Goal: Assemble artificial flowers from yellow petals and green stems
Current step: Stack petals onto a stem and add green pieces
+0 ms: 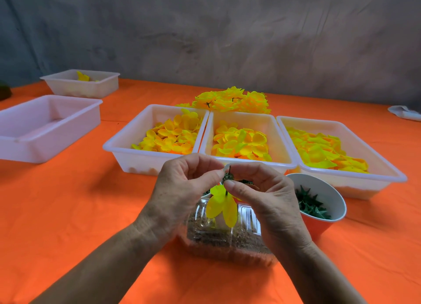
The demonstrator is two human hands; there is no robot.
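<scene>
Left hand (pixel 182 189), right hand (pixel 262 194) pinch stem (pixel 229 175); yellow petals (pixel 222 204) hang below fingertips

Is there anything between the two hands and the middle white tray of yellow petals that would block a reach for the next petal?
Nothing visible does. The left hand and right hand hold the green stem with yellow petals just in front of the middle white plastic tray; its top is open.

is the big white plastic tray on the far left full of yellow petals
No, the large white plastic tray on the far left looks bare inside, while the three white trays in the middle hold the yellow petals.
</scene>
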